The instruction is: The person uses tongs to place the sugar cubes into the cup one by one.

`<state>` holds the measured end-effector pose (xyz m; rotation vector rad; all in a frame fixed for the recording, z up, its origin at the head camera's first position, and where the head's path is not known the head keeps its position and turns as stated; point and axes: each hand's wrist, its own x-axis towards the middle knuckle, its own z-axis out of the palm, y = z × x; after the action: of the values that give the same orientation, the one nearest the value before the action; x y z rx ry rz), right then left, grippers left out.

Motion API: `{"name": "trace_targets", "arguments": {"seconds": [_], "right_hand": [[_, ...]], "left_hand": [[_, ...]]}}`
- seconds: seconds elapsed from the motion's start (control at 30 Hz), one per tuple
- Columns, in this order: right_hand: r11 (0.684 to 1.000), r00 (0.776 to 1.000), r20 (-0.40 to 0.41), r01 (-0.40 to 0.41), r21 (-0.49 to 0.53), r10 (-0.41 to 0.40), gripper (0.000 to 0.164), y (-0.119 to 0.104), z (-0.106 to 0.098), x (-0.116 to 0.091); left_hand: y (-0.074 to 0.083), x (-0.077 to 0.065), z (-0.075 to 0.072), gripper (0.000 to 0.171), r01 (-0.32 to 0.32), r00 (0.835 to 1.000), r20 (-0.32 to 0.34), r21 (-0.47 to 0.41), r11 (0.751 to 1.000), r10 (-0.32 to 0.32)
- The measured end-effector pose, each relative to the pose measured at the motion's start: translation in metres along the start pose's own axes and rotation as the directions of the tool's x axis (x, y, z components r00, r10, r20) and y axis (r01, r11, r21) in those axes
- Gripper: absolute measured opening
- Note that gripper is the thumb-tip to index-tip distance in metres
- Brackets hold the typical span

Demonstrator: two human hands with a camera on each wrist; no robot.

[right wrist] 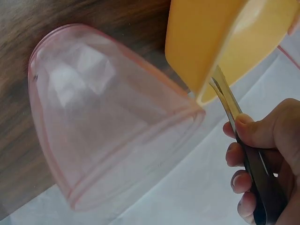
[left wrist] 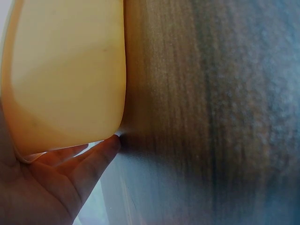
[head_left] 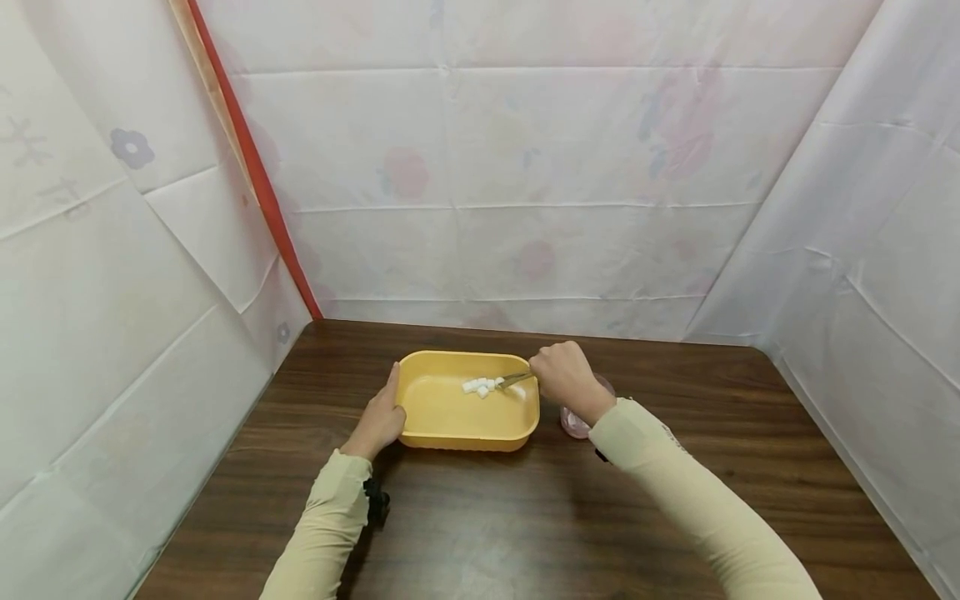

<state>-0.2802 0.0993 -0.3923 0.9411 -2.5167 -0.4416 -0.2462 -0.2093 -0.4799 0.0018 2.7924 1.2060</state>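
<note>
Mid-frame: 1 tray (head_left: 438, 417), several cubes (head_left: 482, 386) | centre-right: 1 cup (right wrist: 110, 105) | left hand (head_left: 382, 417): fingers gripping tray | right hand (head_left: 566, 375): fingers clamping 1 tweezers (right wrist: 256, 168)

The plastic tub (head_left: 442, 440) stands on the table (head_left: 480, 517), with small cubes (head_left: 480, 387) on its floor, toward the back. The left hand (head_left: 380, 418) is at its left end. Tweezers (head_left: 516, 378) reach in from the right, over the rim. Just right of the tub, apart, stands a plastic cup (head_left: 574, 423), with what appear to be more pieces inside. Behind everything hangs a sheet (head_left: 487, 167).
</note>
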Motion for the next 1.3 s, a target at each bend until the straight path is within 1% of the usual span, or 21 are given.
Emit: {"name": "trace_targets", "arguments": {"seconds": [0.1,0.23,0.3,0.4,0.57,0.67,0.8,0.93,1.1,1.3], "right_hand": [[1.0,1.0,0.02,-0.008,-0.002,0.008,0.034,0.005,-0.004,-0.004],[1.0,0.999,0.047,-0.023,0.002,0.023,0.017,0.013,-0.014,-0.009],[0.999,0.998,0.054,-0.033,0.005,0.033,0.013,0.016,-0.02,-0.011],[0.999,0.999,0.026,-0.041,0.014,0.041,0.019,0.02,-0.029,-0.014],[0.999,0.997,-0.065,-0.028,0.022,0.029,0.034,0.026,-0.043,-0.022],[0.999,0.993,-0.12,-0.02,0.033,0.024,0.038,0.029,-0.05,-0.027],[0.998,0.983,-0.183,-0.024,0.054,0.033,0.039,0.034,-0.059,-0.036],[0.997,0.977,-0.207,-0.041,0.058,0.052,0.041,0.04,-0.067,-0.044],[0.995,0.974,-0.212,-0.069,0.071,0.082,0.042,0.048,-0.074,-0.054],[0.994,0.969,-0.227,-0.086,0.065,0.099,0.037,0.057,-0.082,-0.069]], "left_hand": [[0.0,0.0,0.0,0.08,-0.005,1.0,0.003,0.008,1.0,0.005],[0.0,0.0,0.0,0.081,-0.006,1.0,0.006,0.013,1.0,0.006],[0.0,0.0,-0.001,0.081,-0.007,1.0,0.006,0.014,1.0,0.007],[0.001,0.0,-0.002,0.08,-0.005,1.0,0.008,0.012,1.0,0.005],[0.001,0.001,-0.003,0.079,-0.018,1.0,0.007,0.02,1.0,0.018],[0.0,0.001,-0.003,0.078,-0.02,1.0,0.006,0.02,1.0,0.02],[0.0,0.0,-0.002,0.078,-0.022,1.0,0.006,0.017,1.0,0.022],[-0.001,0.0,-0.001,0.078,-0.028,1.0,0.003,0.014,1.0,0.028],[-0.003,0.001,0.0,0.079,-0.032,0.999,-0.003,0.005,0.999,0.033],[-0.005,0.002,-0.002,0.079,-0.039,0.999,-0.007,0.014,0.999,0.039]]}}
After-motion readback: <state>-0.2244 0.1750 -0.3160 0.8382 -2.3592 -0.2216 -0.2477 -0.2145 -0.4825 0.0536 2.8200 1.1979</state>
